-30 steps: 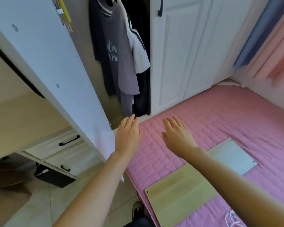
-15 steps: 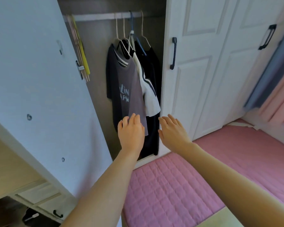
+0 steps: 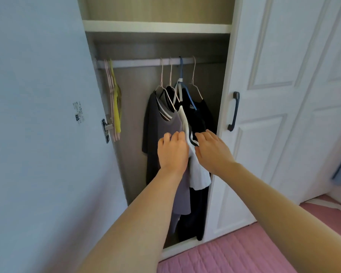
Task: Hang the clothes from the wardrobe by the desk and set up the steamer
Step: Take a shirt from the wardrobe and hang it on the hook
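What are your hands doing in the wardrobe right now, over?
Left hand open, on grey shirt. Right hand open, at white shirt. Clothes on hangers on rail. Nothing in the way, over.

One printed sticker is found on the inner face of the open wardrobe door, left of the hinge. Small lines of print and a dark block at its lower end are seen, but the print is too small and blurred to be read. No other text, brand, number or sign can be made out.
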Action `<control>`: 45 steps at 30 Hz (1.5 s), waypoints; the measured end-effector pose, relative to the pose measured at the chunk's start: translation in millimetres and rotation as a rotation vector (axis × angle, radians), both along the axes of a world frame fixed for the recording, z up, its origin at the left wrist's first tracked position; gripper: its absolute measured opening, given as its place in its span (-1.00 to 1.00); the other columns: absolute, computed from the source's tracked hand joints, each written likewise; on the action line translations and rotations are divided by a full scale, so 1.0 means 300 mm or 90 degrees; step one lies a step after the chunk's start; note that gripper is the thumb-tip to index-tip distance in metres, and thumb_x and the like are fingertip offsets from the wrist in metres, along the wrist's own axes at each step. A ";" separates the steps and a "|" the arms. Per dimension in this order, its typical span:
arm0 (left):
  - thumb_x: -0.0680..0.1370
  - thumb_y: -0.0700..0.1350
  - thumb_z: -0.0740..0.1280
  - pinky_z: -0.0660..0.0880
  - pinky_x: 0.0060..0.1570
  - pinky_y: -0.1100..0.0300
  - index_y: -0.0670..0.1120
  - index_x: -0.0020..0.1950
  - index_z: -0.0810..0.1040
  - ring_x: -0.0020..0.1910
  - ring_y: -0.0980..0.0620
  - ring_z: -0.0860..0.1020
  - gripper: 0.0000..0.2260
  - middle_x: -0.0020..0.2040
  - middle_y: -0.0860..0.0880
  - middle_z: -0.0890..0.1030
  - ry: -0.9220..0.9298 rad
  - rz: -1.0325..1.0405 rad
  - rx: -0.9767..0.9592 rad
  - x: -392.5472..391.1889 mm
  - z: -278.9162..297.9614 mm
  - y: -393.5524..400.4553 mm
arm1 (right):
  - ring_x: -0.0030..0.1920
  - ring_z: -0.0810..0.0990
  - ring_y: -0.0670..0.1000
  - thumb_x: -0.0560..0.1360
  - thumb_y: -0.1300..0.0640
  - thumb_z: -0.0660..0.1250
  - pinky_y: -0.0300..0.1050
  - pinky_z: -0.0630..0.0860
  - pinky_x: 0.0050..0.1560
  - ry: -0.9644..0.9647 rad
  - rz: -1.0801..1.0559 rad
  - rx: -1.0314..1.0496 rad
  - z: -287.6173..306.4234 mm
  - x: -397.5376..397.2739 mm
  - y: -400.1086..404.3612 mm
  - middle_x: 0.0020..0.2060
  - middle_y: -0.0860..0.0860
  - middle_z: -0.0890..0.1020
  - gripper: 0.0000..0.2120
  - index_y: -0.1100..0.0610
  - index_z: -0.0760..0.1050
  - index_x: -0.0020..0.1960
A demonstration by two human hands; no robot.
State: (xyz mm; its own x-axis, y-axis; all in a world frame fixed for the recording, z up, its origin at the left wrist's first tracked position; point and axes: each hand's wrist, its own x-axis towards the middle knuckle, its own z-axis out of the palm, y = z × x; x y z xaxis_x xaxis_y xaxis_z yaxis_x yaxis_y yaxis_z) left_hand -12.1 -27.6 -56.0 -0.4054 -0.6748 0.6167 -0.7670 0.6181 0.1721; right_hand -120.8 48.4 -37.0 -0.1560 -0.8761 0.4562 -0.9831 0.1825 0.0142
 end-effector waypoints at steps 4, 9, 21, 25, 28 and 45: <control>0.55 -0.10 0.32 0.44 0.17 0.00 -0.07 0.32 0.45 0.23 -0.13 0.46 -0.65 0.24 -0.07 0.55 -0.055 -0.017 -0.048 -0.056 0.048 -0.103 | 0.38 0.35 0.10 0.60 0.14 0.18 -0.12 0.23 0.41 0.029 0.024 -0.022 0.057 -0.044 -0.100 0.29 0.10 0.49 -0.61 0.21 0.30 0.40; 0.59 -0.05 0.25 0.46 0.12 0.00 -0.05 0.35 0.43 0.17 -0.13 0.49 -0.67 0.23 -0.07 0.53 -0.035 -0.008 -0.059 -0.076 0.061 -0.211 | 0.39 0.35 0.09 0.58 0.10 0.17 -0.04 0.36 0.38 0.052 0.054 -0.010 0.073 -0.097 -0.232 0.34 0.08 0.45 -0.51 0.16 0.21 0.48; 0.58 -0.14 0.20 0.51 -0.07 -0.04 -0.10 0.17 0.45 0.01 -0.09 0.49 -0.82 0.14 -0.08 0.47 0.077 -0.067 0.089 -0.086 0.107 -0.336 | 0.44 0.29 0.11 0.59 0.18 0.21 -0.06 0.47 0.23 -0.049 0.043 0.004 0.127 -0.087 -0.399 0.27 0.16 0.51 -0.40 0.26 0.01 0.53; 0.54 -0.28 0.23 0.51 -0.06 -0.03 -0.13 0.13 0.37 -0.03 -0.08 0.49 -0.81 0.08 -0.11 0.46 0.218 -0.067 0.238 -0.096 0.184 -0.380 | 0.07 0.60 0.08 0.58 0.26 0.21 -0.15 0.54 -0.06 -0.097 0.016 0.003 0.156 -0.088 -0.450 0.14 0.19 0.56 -0.38 0.25 -0.03 0.54; 0.56 -0.29 0.19 0.49 -0.09 0.05 -0.13 0.29 0.28 -0.07 -0.04 0.50 -0.70 0.03 -0.10 0.53 0.283 -0.084 0.329 -0.092 0.220 -0.426 | 0.01 0.63 0.10 0.59 0.25 0.19 -0.13 0.55 -0.08 -0.206 0.005 -0.016 0.179 -0.098 -0.490 0.08 0.20 0.59 -0.46 0.25 0.07 0.51; 0.59 -0.32 0.10 0.28 -0.43 0.48 -0.17 0.09 0.54 -0.28 0.18 0.45 -0.75 -0.12 -0.06 0.61 0.589 -0.022 0.306 -0.130 0.231 -0.528 | -0.27 0.44 -0.10 0.60 0.32 0.10 -0.38 0.32 -0.50 -0.744 0.050 -0.157 0.208 -0.072 -0.645 0.02 0.14 0.54 -0.74 0.17 0.38 0.25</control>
State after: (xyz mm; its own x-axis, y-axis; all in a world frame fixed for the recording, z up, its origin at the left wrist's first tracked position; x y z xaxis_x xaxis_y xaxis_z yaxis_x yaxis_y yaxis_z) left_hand -51.1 -185.9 13.3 0.0652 -0.9288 0.3648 -0.1933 0.3469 0.9178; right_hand -142.4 -145.2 25.3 -0.5377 -0.8110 0.2307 -0.3866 -0.0060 -0.9222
